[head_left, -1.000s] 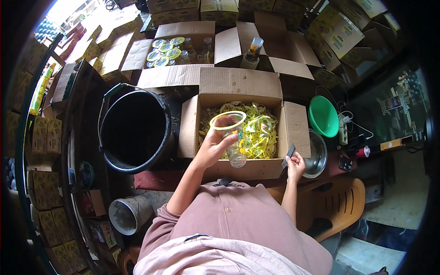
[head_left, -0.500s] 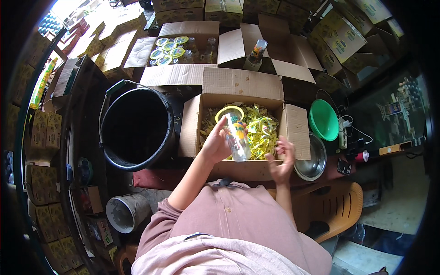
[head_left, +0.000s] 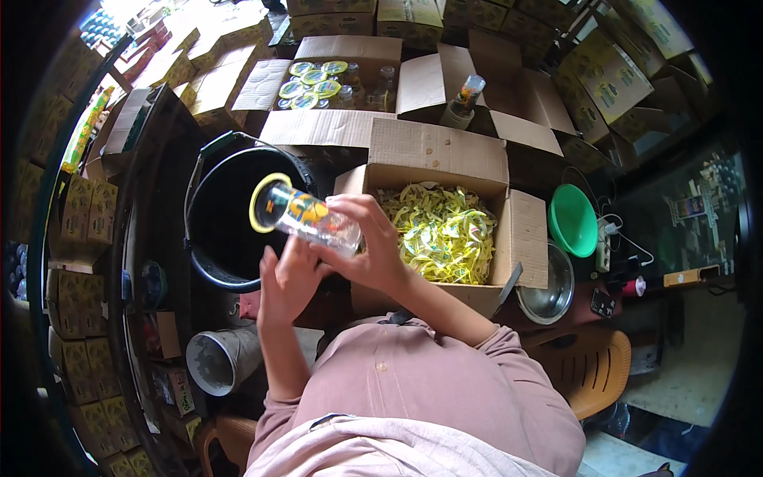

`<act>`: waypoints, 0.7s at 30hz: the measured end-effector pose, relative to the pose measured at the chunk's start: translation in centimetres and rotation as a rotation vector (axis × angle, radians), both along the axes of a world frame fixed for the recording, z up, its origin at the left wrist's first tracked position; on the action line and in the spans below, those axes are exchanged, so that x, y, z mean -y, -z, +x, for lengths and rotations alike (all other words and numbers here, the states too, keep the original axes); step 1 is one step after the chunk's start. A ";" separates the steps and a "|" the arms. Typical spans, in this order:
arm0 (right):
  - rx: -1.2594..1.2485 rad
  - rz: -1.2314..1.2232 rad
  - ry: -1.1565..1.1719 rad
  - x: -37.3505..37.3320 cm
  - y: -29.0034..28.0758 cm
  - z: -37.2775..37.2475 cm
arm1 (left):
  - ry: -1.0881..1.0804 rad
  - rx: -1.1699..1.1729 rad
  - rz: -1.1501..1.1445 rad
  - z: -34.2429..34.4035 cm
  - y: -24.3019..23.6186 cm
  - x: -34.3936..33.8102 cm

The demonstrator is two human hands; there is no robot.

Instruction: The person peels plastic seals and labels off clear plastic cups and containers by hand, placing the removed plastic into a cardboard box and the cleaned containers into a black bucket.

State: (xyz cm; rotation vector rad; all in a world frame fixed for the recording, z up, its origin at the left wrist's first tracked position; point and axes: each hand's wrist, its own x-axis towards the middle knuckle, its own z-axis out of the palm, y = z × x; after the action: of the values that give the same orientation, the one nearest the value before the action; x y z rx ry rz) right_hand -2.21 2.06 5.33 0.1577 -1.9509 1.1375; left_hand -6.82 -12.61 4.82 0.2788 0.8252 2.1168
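Observation:
A clear drinking glass [head_left: 306, 216] with an orange and dark printed pattern and a yellow ring round its wide end lies tilted in the air, wide end to the left. My right hand [head_left: 369, 250] is closed round its narrow base. Just under the glass is my left hand [head_left: 290, 282], fingers apart; whether its fingertips touch the glass I cannot tell. Behind the glass stands a black bucket [head_left: 213, 258] with a raised handle. To the right, an open cardboard box [head_left: 437, 155] is filled with yellow and white shredded strips [head_left: 445, 234].
Beyond, another open carton [head_left: 318, 127] holds several glasses with yellow round tops. An upturned patterned glass [head_left: 469, 91] stands beside a further open carton [head_left: 528, 131]. At right are a green bowl [head_left: 572, 221] and a metal bowl [head_left: 548, 290]; a grey bucket [head_left: 214, 362] lies lower left.
The glass has moved left, from above the shredded strips to before the black bucket, and tipped sideways. It has passed from my left hand to my right.

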 end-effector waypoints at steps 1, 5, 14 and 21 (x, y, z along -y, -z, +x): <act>-0.011 -0.004 -0.026 0.0 -0.3 -0.9 | 0.151 -0.253 -0.040 0.2 0.2 2.2; 0.240 0.102 -0.070 -1.7 -1.4 -2.9 | 0.405 -0.514 -0.120 -1.0 0.1 7.8; 0.301 0.338 -0.159 -1.7 -1.3 -2.7 | -0.793 -0.422 -0.019 -4.6 1.8 8.0; 0.308 0.102 -0.143 -2.2 -0.7 -1.7 | -1.082 -0.886 -0.770 -5.5 4.6 6.1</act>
State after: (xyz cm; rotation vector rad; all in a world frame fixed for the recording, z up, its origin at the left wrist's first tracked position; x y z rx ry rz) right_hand -3.95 4.29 6.04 0.1881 -2.3025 1.2121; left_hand -12.35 -18.72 0.23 0.4015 2.6953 2.3043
